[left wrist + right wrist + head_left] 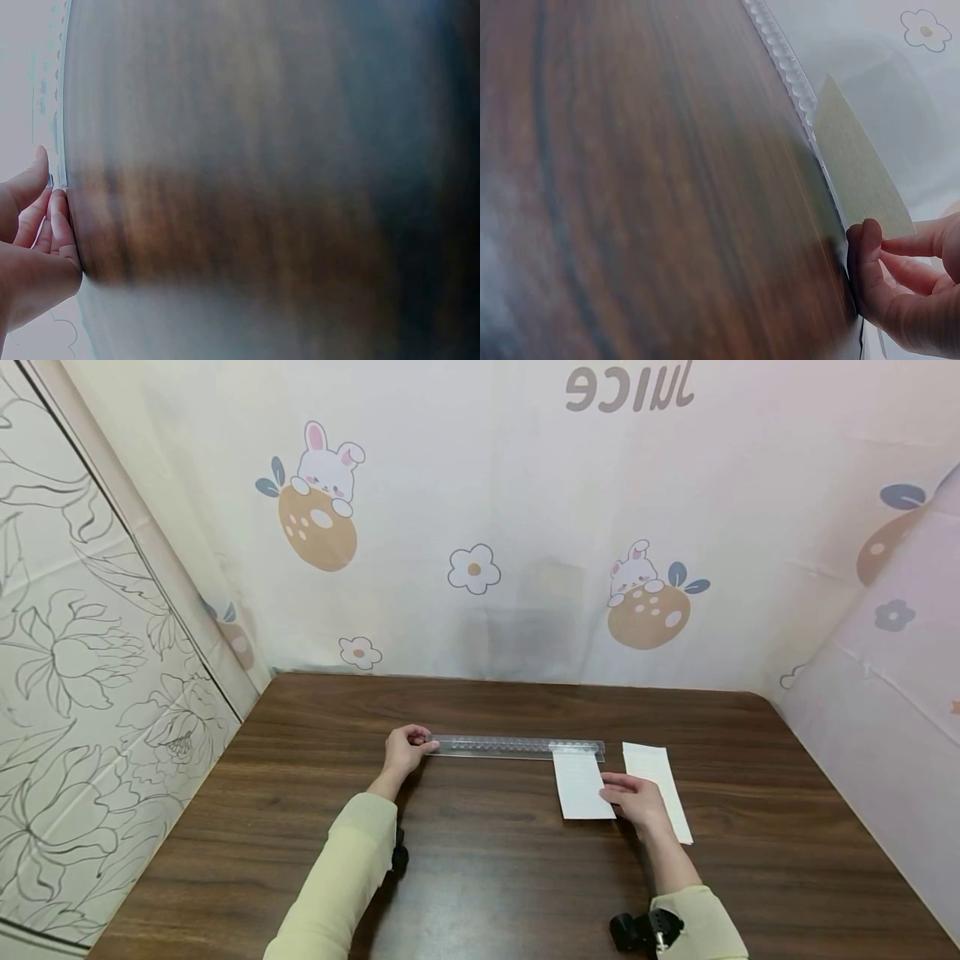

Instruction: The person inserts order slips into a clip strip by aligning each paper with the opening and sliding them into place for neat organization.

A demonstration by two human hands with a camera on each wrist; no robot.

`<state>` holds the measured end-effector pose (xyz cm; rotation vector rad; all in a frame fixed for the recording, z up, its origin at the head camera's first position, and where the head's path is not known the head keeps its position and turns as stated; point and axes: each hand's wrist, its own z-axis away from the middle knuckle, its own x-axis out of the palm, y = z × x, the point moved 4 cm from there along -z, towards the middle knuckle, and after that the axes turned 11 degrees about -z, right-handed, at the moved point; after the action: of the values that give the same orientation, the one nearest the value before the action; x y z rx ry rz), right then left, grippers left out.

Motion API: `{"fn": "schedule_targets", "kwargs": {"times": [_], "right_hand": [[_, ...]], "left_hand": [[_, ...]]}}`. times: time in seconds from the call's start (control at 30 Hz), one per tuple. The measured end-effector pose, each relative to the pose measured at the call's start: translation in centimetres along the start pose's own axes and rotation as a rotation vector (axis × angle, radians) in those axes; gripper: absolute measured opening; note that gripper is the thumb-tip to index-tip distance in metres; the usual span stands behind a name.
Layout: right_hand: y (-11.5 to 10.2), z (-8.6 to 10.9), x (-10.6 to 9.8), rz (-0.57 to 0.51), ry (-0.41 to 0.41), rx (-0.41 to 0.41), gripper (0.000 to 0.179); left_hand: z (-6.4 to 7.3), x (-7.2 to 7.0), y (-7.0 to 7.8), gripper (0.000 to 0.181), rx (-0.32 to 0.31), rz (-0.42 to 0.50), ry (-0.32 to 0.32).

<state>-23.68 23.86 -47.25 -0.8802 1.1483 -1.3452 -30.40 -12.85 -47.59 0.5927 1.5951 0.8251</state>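
A long clear plastic strip (pixel 495 747) with a row of bumps lies across the table. My left hand (pixel 407 747) pinches its left end between thumb and fingers; the left wrist view shows the same hand (pixel 41 217) at the strip's end. Near the right end, the top edge of a white lined paper card (pixel 581 785) overlaps the strip. My right hand (pixel 633 797) pinches this card by its lower right side. In the right wrist view, thumb and fingers of the right hand (pixel 900 277) hold the card (pixel 862 165), which tilts up off the table.
More white lined paper (pixel 656 781) lies on the brown wooden table (pixel 487 868), just right of the card and partly behind my right hand. A printed curtain (pixel 480 485) hangs at the table's back edge, and a flowered panel (pixel 82 677) stands at the left.
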Motion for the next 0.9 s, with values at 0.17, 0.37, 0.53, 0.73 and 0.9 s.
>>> {"fn": "schedule_targets", "kwargs": {"times": [0.17,0.37,0.53,0.73,0.9], "right_hand": [[0.0,0.1,0.3,-0.007,0.0,0.005,0.039],[0.0,0.0,0.6,-0.025,-0.005,0.001,0.039],[0.0,0.0,0.9,-0.022,-0.006,0.002,0.039],[-0.2,0.2,1.2,-0.012,0.0,0.008,0.039],[-0.3,0.3,1.4,-0.006,-0.001,0.011,0.039]], "left_hand": [[0.0,0.0,-0.1,0.017,-0.006,0.001,-0.003],[0.0,0.0,-0.2,0.016,-0.004,0.01,-0.007],[0.0,0.0,-0.1,0.016,-0.01,0.007,-0.008],[0.1,-0.1,0.0,0.016,-0.023,0.014,-0.017],[0.0,-0.1,-0.1,0.017,-0.024,0.012,-0.017]]}}
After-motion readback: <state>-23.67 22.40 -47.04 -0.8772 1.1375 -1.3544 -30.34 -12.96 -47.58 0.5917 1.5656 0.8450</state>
